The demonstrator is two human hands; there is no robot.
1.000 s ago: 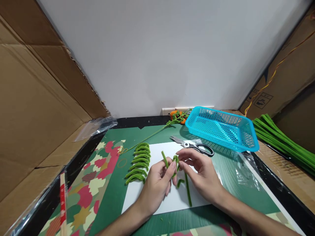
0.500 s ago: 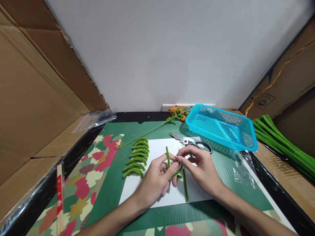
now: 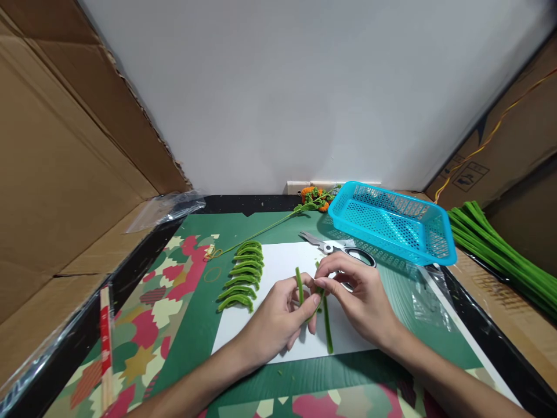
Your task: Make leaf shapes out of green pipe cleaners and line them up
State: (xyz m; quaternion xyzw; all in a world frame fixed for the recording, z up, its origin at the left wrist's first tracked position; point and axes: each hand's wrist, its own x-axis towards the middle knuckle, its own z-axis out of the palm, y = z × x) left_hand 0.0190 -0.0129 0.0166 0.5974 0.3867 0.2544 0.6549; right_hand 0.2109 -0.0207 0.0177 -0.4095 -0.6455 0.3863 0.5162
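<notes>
Head view: A person works a green pipe cleaner (image 3: 326, 325) over a white sheet (image 3: 278, 264) at the middle of the tabletop, near its front edge.
Left hand (image 3: 276, 316): Its grip is narrow. Thumb and forefinger pinch the pipe cleaner just below a short end that stands upright above the fingers.
Right hand (image 3: 365, 302): Its grip is also closed on the same pipe cleaner, fingertips touching the left hand's at the bend.
Pipe cleaner: It is held between both hands just above the sheet, and its long tail runs down toward the front edge and lies on the paper.
Bent pieces (image 3: 241, 273): A row of finished green curves lies on the sheet's left edge, each roughly the same shape.
Scissors (image 3: 342, 249): They lie shut beyond the right hand, toward the back edge and just beside the blue basket (image 3: 391, 241).
Spare stock (image 3: 500, 255): A bundle of straight green pipe cleaners lies off the right edge.
Flower stem (image 3: 313, 200): An orange-headed stem lies at the back edge.
Doing the bend well: Judging by the row, the left pinch should stay fixed as the pivot while the right fingers roll the wire close to it. The curve should match its neighbours, and the fuzz should not be crushed flat.
</notes>
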